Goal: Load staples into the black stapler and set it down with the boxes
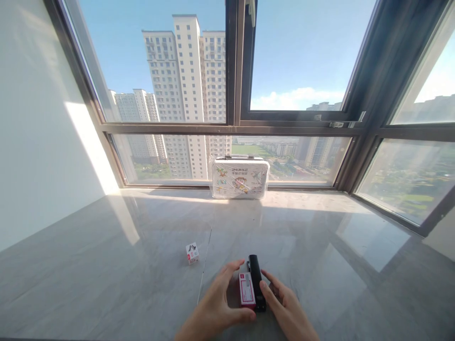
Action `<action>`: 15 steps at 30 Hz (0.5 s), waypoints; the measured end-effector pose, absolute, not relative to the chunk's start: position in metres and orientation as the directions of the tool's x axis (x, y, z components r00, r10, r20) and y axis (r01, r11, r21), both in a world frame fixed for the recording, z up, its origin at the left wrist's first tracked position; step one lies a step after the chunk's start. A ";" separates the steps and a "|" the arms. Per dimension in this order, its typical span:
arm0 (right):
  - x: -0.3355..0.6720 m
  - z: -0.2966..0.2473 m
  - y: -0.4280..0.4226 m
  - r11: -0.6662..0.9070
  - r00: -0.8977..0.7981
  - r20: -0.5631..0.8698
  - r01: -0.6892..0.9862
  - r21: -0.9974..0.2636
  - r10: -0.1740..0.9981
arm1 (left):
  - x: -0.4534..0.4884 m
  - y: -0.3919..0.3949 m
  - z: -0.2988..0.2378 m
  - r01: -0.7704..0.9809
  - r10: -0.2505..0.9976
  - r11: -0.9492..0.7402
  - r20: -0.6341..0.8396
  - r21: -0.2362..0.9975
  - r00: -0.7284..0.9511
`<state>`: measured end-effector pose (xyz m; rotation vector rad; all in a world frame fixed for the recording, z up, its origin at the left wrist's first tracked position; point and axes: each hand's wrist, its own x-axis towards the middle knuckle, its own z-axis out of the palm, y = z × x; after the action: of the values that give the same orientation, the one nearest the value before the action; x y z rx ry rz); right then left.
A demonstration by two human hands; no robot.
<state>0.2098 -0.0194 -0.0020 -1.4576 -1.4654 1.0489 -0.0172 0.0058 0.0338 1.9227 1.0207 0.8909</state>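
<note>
A black stapler (256, 282) rests on the grey stone-like surface, its length pointing away from me. Close against its left side is a small pink and white box (246, 290) with a printed label. My left hand (218, 296) curves around the box's left side, with fingers and thumb spread apart. Its thumb reaches the near end of the box; the forefinger tip is beyond the far end. At the stapler's right side, my right hand (286, 303) has its thumb and forefinger apart, their tips at the stapler's edge. Its other fingers are partly hidden.
A small white box with a printed picture (192, 253) stands to the left. Against the window at the back leans a plastic-wrapped white case (241, 179) with cartoon prints and a dark handle. A white wall (42, 118) bounds the left, and dark window frames (234, 129) bound the back and right.
</note>
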 end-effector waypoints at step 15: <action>0.183 0.047 -0.031 0.003 -0.073 -0.081 0.762 -0.648 0.994 | -0.058 0.071 0.028 0.774 0.995 -0.067 -0.013 0.630 0.097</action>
<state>0.1828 -0.0306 0.0474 -1.8045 -1.8849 0.7778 -0.0583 0.0710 0.0278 1.8943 1.7272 0.5986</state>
